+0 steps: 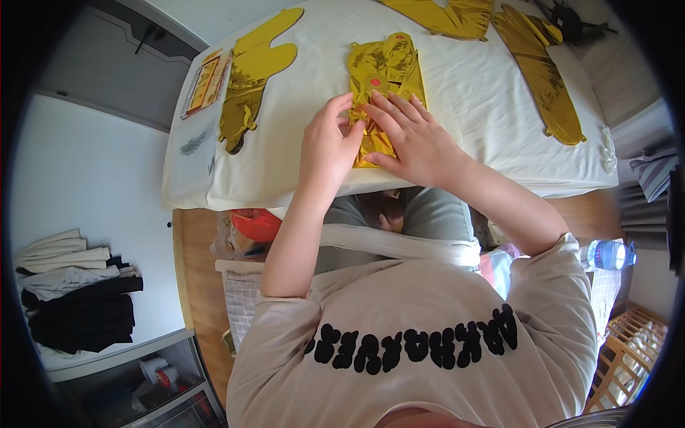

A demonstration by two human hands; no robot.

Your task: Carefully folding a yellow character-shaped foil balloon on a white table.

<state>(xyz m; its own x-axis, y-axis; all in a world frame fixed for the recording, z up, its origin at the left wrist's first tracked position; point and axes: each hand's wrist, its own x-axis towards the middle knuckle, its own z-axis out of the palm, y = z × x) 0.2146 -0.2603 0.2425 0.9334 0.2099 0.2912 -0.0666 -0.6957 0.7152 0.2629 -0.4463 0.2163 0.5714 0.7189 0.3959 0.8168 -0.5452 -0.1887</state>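
Observation:
A gold foil balloon (387, 60), flat and folded into a narrow strip, lies on the white-covered table in front of me. My right hand (416, 139) lies palm down across its near part, fingers spread and thumb toward the near end. At the balloon's left edge is my left hand (330, 139), its fingers loosely bent and its thumb apart, touching the foil. Both hands are open. Crinkles run through the foil under the hands, which hide part of it. Small red round spots show on the upper part of the balloon.
More flat gold foil balloons lie around: one at left (258, 64), one at the far edge (453, 18), one at right (535, 75). Printed packaging (207, 84) sits at the table's left. A blue-capped bottle (610, 255) stands to my right, near a wooden rack (628, 357).

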